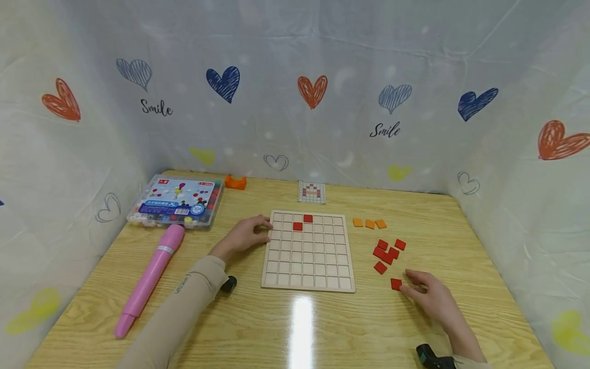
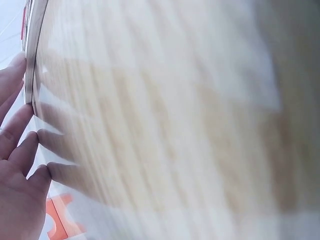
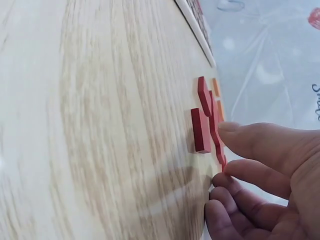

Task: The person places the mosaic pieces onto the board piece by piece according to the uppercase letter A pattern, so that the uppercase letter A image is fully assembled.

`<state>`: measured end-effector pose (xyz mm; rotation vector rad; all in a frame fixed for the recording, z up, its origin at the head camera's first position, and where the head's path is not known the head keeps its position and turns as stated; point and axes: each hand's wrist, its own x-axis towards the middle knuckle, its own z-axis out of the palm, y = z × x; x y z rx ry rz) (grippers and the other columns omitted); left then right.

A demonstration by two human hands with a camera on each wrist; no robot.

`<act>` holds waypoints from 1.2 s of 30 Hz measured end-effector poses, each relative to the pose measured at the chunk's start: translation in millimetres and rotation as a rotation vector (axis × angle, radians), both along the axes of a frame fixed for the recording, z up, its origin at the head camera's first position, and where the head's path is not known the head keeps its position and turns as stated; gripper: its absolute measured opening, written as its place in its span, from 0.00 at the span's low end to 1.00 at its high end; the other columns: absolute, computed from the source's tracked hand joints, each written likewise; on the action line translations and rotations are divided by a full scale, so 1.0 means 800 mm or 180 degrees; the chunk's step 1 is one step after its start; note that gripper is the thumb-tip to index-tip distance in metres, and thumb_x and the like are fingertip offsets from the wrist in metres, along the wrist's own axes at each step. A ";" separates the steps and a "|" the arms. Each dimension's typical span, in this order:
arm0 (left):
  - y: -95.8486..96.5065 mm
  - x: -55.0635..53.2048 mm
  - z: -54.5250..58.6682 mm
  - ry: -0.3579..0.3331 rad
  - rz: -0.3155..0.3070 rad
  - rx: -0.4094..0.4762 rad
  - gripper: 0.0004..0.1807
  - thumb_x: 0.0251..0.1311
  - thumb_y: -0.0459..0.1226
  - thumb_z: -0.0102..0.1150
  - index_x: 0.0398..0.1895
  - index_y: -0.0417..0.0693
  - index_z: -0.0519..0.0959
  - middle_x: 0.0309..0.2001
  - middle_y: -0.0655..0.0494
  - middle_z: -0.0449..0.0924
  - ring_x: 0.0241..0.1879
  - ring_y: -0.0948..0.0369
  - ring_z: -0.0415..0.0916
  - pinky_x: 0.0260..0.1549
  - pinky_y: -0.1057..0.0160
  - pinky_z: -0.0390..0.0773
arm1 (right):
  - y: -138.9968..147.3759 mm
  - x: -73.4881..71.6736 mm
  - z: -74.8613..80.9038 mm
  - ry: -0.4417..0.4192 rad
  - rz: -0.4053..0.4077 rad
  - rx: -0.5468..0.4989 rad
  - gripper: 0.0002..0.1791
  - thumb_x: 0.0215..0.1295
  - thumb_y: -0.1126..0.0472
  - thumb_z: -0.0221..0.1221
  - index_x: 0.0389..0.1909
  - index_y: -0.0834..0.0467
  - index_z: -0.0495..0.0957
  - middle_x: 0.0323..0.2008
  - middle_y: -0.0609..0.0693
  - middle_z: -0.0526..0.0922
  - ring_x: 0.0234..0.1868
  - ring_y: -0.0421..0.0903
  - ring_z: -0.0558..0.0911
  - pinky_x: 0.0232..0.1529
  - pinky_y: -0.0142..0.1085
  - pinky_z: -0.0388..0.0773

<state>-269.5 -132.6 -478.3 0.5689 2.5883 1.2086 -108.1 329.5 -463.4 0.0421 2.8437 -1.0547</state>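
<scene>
A wooden grid board [image 1: 297, 270] lies flat in the middle of the table, with two red tiles [image 1: 297, 226] set diagonally in its upper cells. My left hand [image 1: 244, 237] rests by the board's left edge, its fingertips [image 2: 22, 112] right at the rim in the left wrist view. On the right, my right hand [image 1: 430, 294] is spread low over the table, with its thumb tip beside a single red tile [image 1: 396, 284]. That tile [image 3: 200, 131] lies flat on the wood and is not gripped. Beyond it are several loose red tiles [image 1: 380, 267].
Three orange tiles [image 1: 370, 224] lie right of the board. Behind it is a small pattern card [image 1: 312, 192]. At left are a clear case [image 1: 177, 200] of coloured parts, a pink stick [image 1: 149, 277] and an orange plastic piece [image 1: 235, 183]. A printed curtain [image 1: 276, 118] hangs behind the table.
</scene>
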 end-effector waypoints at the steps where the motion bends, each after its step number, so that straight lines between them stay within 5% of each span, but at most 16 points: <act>1: 0.000 0.000 0.000 -0.0007 -0.0001 0.0007 0.16 0.61 0.35 0.66 0.52 0.45 0.81 0.69 0.46 0.66 0.74 0.46 0.50 0.72 0.47 0.49 | 0.000 0.000 0.000 0.0010 0.0025 -0.0009 0.33 0.66 0.53 0.63 0.64 0.71 0.69 0.59 0.69 0.72 0.55 0.63 0.77 0.49 0.45 0.81; 7: 0.000 -0.001 -0.001 -0.0026 -0.0001 0.0016 0.16 0.60 0.35 0.66 0.52 0.46 0.81 0.70 0.46 0.66 0.74 0.46 0.49 0.72 0.47 0.48 | -0.002 -0.002 -0.004 0.0104 0.0146 -0.0040 0.33 0.61 0.57 0.67 0.62 0.71 0.71 0.56 0.68 0.73 0.50 0.59 0.80 0.42 0.32 0.80; 24: 0.001 0.000 0.001 0.0021 -0.0006 -0.0033 0.16 0.60 0.35 0.66 0.52 0.45 0.81 0.69 0.46 0.67 0.74 0.46 0.51 0.72 0.47 0.49 | -0.015 -0.011 -0.007 0.0191 0.0150 -0.0009 0.18 0.61 0.68 0.65 0.52 0.66 0.80 0.45 0.57 0.80 0.43 0.49 0.81 0.40 0.31 0.81; 36: 0.001 -0.001 0.002 -0.0027 0.0008 -0.0039 0.16 0.61 0.35 0.66 0.52 0.45 0.81 0.69 0.46 0.66 0.74 0.46 0.50 0.72 0.47 0.49 | -0.013 -0.012 -0.011 0.0261 0.0146 0.0025 0.17 0.61 0.68 0.64 0.52 0.65 0.81 0.44 0.56 0.80 0.41 0.48 0.81 0.38 0.30 0.80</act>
